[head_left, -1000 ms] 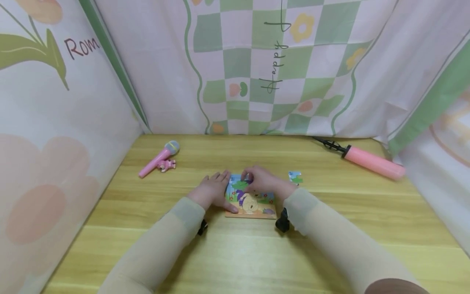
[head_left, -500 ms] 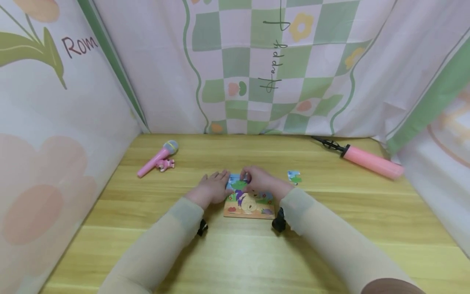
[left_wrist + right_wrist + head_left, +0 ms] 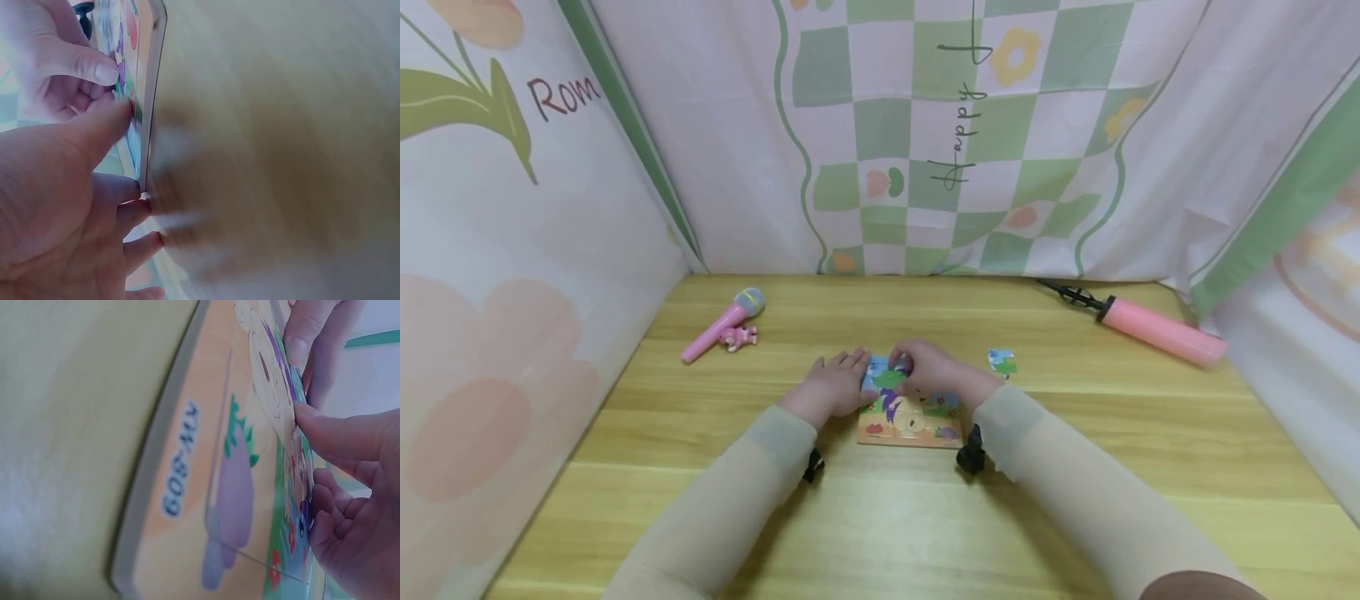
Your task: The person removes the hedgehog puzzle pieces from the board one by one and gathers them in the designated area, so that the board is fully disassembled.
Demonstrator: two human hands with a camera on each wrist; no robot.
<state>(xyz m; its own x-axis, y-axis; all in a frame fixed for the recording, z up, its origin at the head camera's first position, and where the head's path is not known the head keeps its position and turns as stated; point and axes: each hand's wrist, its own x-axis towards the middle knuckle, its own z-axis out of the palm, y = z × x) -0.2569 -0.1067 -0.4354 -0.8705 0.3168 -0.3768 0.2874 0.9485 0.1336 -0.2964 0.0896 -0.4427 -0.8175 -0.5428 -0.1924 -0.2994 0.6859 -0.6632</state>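
Observation:
A colourful picture puzzle board [image 3: 912, 423] lies flat on the wooden table [image 3: 880, 517] in front of me. My left hand [image 3: 838, 379] lies beside the board's left edge with its fingers straight, and its thumb [image 3: 103, 128] presses on the picture. My right hand [image 3: 921, 365] is over the board's far part. Its thumb [image 3: 312, 419] and curled fingers [image 3: 328, 509] pinch a puzzle piece [image 3: 891, 375] set in the picture. The board's edge [image 3: 153, 94] and its printed corner [image 3: 187, 487] fill the wrist views.
A loose puzzle piece [image 3: 1002, 362] lies just right of my right hand. A pink toy microphone [image 3: 722, 323] with a small pink figure [image 3: 739, 337] lies at the far left. A pink hand pump [image 3: 1153, 332] lies at the far right. Patterned cloth walls [image 3: 925, 142] enclose the table.
The board and both hands have shifted very slightly to the left. Both hands keep the same hold.

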